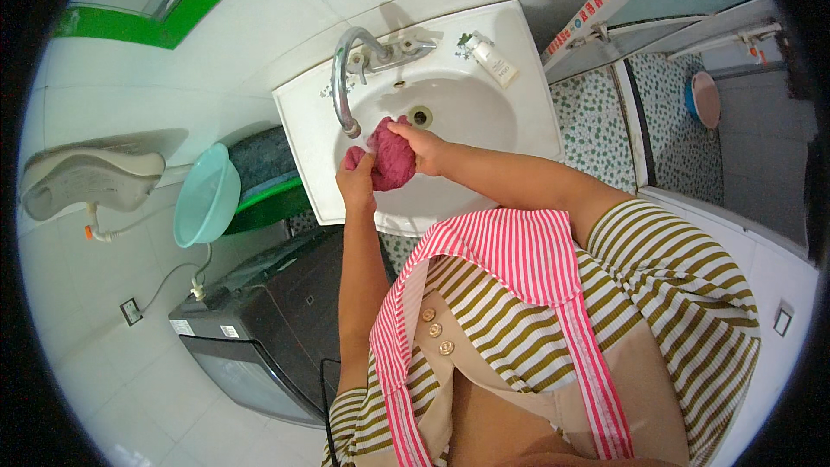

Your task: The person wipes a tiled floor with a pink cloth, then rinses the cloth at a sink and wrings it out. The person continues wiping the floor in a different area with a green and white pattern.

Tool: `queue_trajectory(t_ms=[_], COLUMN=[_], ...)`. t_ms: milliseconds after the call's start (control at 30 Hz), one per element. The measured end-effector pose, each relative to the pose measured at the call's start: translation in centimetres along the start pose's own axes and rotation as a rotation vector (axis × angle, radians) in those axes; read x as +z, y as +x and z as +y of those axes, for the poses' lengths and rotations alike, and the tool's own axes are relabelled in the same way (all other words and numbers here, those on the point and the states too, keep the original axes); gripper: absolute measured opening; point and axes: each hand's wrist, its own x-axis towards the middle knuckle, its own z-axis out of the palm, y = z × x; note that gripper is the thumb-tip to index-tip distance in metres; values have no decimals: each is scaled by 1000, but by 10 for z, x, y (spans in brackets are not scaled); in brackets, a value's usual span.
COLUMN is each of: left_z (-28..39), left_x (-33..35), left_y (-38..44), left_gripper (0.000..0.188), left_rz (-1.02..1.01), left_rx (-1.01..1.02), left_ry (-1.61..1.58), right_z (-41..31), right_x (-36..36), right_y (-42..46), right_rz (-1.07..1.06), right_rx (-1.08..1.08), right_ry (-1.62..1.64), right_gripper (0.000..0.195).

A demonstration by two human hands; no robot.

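Note:
Over the white ceramic washbasin [525, 149], both hands grip a bunched, dark pink cloth [394, 165]. My left hand [356, 183] pinches its left end between thumb and fingers. At its right side, my right hand [425, 149] holds the cloth with the thumb on top. A chrome gooseneck faucet [340, 84] curves over the bowl, and its spout [351, 128] is just above and left of the cloth. Beyond the cloth lies the round drain [420, 117]. Whether water is running is hard to make out. The cloth hides part of the bowl.
A white tube [494, 61] bearing writing lies on the basin's back right rim. To the left are a teal plastic basin [206, 198], a green tub [269, 207] and a black washing machine [285, 305]. A doorway on the right shows another basin [705, 100].

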Motion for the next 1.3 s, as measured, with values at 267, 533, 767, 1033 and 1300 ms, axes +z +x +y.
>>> queue_trajectory(t_ms=[267, 533, 767, 1033, 1300], left_z=[30, 8, -29, 7, 28], left_x=[58, 46, -5, -10, 52], left_y=[-54, -12, 31, 5, -39], left_gripper=[21, 26, 32, 15, 14], left_rz=[23, 154, 91, -32, -136], left_rx=[511, 527, 157, 77, 358], left_ry=[567, 819, 523, 451, 303], right_z=[-9, 10, 12, -2, 2], right_x=[-10, 4, 5, -14, -34], right_y=[12, 14, 6, -2, 6], right_rz=[-159, -21, -93, -49, 14], right_rx=[95, -69, -113, -26, 176], right_ry=[55, 62, 29, -22, 87], right_gripper=[43, 24, 28, 42, 57])
